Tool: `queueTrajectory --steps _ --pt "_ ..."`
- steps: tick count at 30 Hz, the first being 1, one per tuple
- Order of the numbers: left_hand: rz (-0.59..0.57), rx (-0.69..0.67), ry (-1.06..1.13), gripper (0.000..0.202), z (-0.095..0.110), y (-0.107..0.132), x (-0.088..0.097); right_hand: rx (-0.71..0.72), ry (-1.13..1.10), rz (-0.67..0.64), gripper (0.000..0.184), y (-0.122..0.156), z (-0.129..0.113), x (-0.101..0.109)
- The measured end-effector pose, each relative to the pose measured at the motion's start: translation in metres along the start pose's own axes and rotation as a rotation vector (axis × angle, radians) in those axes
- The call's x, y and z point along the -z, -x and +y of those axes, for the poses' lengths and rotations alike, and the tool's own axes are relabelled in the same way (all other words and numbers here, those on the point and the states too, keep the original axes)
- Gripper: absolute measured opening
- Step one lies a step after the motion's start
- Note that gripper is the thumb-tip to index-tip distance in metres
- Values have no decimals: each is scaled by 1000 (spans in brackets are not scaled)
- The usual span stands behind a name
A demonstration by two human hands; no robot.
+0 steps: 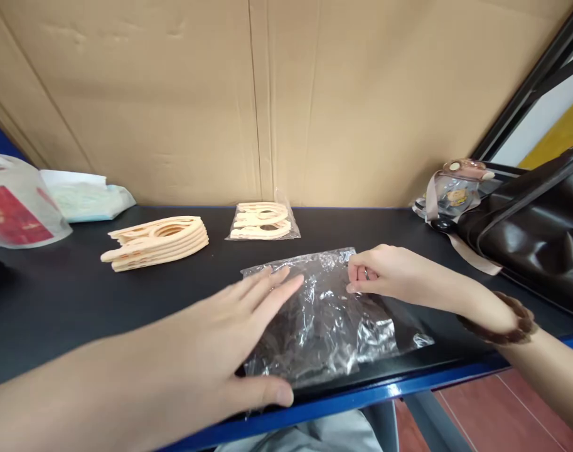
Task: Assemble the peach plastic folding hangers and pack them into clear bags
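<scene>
a crinkled clear plastic bag (328, 320) lies flat on the black table (55, 295), close to its blue front edge, between the two hands. the left hand (220, 342) rests palm down on the bag's left part, its fingers (277, 292) stretched out straight and slightly spread, gripping nothing, with the thumb lying along the bag's near edge. the right hand (385, 273) is at the bag's far right corner, its fingers (361, 273) curled in and pinched on the plastic edge there; a brown beaded bracelet (503, 320) sits on that wrist. further back on the table, a loose stack of peach hangers (157, 242) lies to the left, and a bagged pack of the same hangers (262, 221) lies just before the cardboard wall (286, 94). a dark brown handbag (535, 232) and a clear bottle (455, 188) with a strap sit at the right end, and a tissue pack (86, 198) at the far left.
</scene>
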State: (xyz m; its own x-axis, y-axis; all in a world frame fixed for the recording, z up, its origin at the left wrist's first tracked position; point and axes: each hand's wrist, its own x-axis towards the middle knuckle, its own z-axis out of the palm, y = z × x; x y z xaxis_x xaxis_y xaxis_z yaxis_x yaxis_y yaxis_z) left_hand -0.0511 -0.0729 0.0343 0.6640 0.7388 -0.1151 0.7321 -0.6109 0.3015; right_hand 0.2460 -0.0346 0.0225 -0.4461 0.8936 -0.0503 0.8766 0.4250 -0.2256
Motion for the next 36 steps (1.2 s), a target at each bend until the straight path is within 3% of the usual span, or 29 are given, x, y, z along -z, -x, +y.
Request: queueTrajectory --steps 4,10,13,16,20,22,26,31,33,36 --pt "-118 87 46 89 -4 4 -12 93 -120 -3 45 7 -2 -3" --pt "-164 -2 92 100 -35 -19 -8 464 -186 -3 39 5 -11 -14" --pt "-182 -46 102 102 -41 -31 -9 503 -115 -57 61 -1 -13 -20" --pt "-166 -108 117 104 -41 -40 -10 515 -80 -106 70 -12 -19 -24" --pt "-121 -125 128 109 -40 -45 -12 613 -33 -34 79 -32 -33 -29" --pt "-106 -124 138 100 -41 -44 -13 673 -36 17 80 -41 -39 -34" --pt "19 -64 188 67 -44 -39 -14 727 -67 98 79 -48 -41 -43" --pt "304 51 300 68 -45 -44 -17 628 -37 72 85 -41 -36 -49" --pt "429 136 551 63 -40 -47 -17 611 -36 70 85 -39 -37 -49" --pt "430 284 1043 49 -30 -48 -12 666 -56 94 85 -36 -41 -49"
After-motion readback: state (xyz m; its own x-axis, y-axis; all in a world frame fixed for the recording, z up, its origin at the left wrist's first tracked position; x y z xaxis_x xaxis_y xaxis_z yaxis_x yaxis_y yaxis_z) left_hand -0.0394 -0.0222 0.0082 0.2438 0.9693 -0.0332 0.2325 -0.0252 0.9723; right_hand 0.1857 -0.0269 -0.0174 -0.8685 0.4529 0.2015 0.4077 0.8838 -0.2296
